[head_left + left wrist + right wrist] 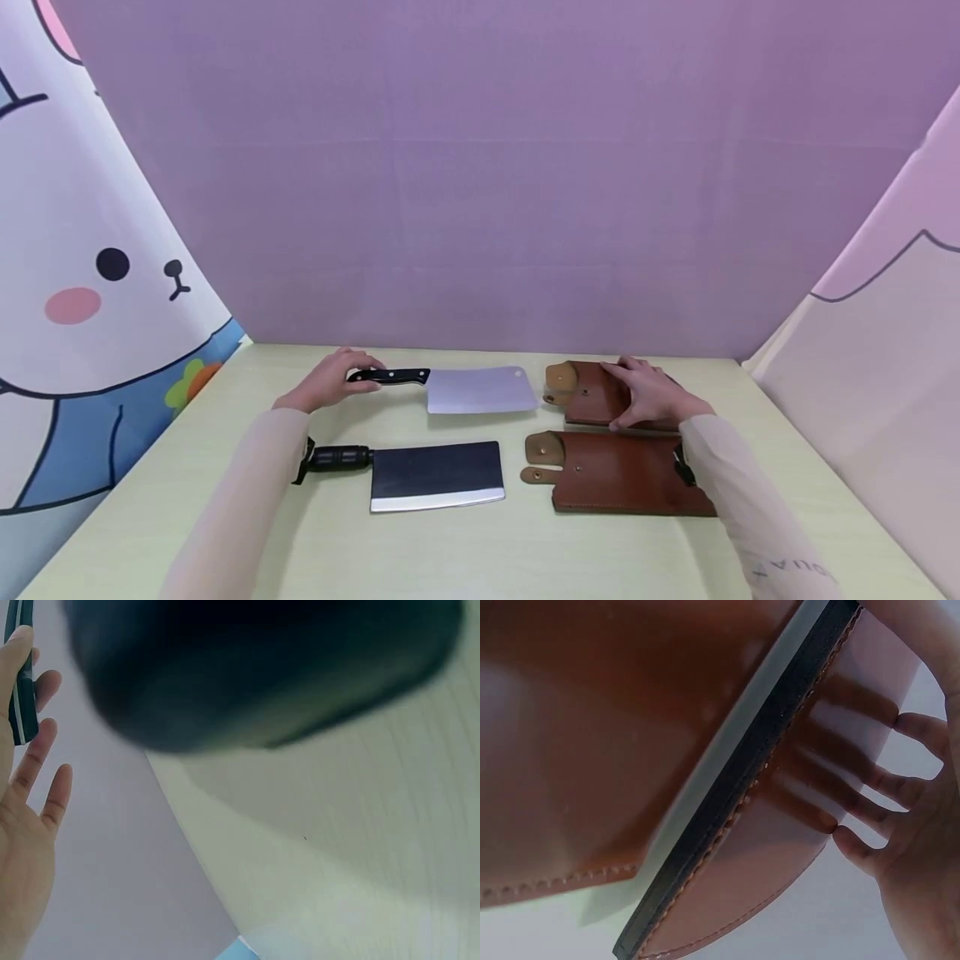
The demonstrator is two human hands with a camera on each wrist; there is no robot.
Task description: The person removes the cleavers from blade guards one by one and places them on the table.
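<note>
In the head view, my left hand (330, 382) pinches the butt of a black riveted handle on a silver cleaver (480, 392), whose blade points right. The left wrist view has the thumb and index finger at that handle (25, 712), the other fingers loose. On the right, my right hand (651, 392) spans the farther brown leather knife sheath (592, 398). Its thumb is at the near edge; in the right wrist view the fingertips meet the far edge of this sheath (727, 877). Tan flaps at the sheath's left end face the cleaver's tip.
Nearer on the pale table (450, 558) lies a second cleaver (435, 475) with a dark blade, bright edge and black handle. A larger brown sheath (622, 483) lies to its right, partly under my right wrist. A purple backdrop (480, 183) stands behind the table.
</note>
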